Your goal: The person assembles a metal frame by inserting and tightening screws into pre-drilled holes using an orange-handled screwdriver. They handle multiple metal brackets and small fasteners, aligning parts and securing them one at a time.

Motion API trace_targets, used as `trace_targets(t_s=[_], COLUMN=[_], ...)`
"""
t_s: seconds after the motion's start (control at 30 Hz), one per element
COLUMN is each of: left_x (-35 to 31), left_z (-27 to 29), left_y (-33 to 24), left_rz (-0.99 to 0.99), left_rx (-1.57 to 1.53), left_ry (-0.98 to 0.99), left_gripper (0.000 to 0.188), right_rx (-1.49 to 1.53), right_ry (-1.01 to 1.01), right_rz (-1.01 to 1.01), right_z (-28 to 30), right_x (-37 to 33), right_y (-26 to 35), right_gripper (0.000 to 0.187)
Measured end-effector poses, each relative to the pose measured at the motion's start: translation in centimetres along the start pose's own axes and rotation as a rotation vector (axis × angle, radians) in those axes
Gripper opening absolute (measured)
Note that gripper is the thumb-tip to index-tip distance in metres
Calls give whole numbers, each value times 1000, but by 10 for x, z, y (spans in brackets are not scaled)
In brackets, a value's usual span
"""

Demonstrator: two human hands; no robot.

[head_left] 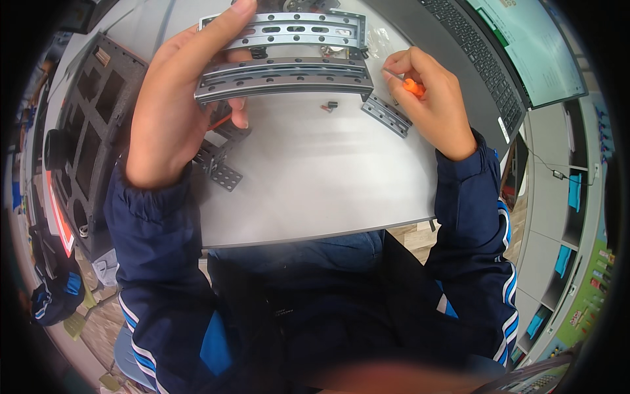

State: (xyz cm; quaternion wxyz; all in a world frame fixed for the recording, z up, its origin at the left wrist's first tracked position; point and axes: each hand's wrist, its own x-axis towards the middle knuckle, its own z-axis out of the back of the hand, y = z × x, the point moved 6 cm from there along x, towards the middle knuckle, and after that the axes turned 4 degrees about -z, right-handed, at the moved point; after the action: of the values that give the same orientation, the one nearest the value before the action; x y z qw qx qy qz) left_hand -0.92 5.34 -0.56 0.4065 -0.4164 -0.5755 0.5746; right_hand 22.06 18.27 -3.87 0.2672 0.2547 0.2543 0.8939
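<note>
Head view: left hand (174,98) curled round the left end of a metal frame (289,73), thumb on top, fingers underneath. Right hand (430,98) nearly closed, pinching an orange-handled tool (413,87) near the frame's right end. Frame held above the desk (315,177): grey, two parallel rails, round holes, slots in the far rail.

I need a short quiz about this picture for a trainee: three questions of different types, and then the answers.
1. Which hand holds the metal frame?
2. True or false: the laptop is on the left side of the frame.
3. Fill in the colour: the right hand holds a tool with an ____ part.

Key: 1. The left hand. 2. False; the laptop is on the right. 3. Orange.
</note>
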Motion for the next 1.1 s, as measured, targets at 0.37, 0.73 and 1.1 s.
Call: trace_targets(t_s=[0.37,0.73,1.1], left_x=[0,0,1], left_z=[1,2,2], left_y=[2,2,3], left_rz=[-9,1,-2], left_rx=[-28,-22,-33], left_ry=[-1,-2,12], left_gripper=[47,47,48], right_rx=[-34,-1,32], right_ry=[-74,-9,-84], right_rz=[-91,-212,-105], right_z=[5,1,3], right_x=[1,0,1], right_y=[-5,-11,-3], right_gripper=[11,12,16])
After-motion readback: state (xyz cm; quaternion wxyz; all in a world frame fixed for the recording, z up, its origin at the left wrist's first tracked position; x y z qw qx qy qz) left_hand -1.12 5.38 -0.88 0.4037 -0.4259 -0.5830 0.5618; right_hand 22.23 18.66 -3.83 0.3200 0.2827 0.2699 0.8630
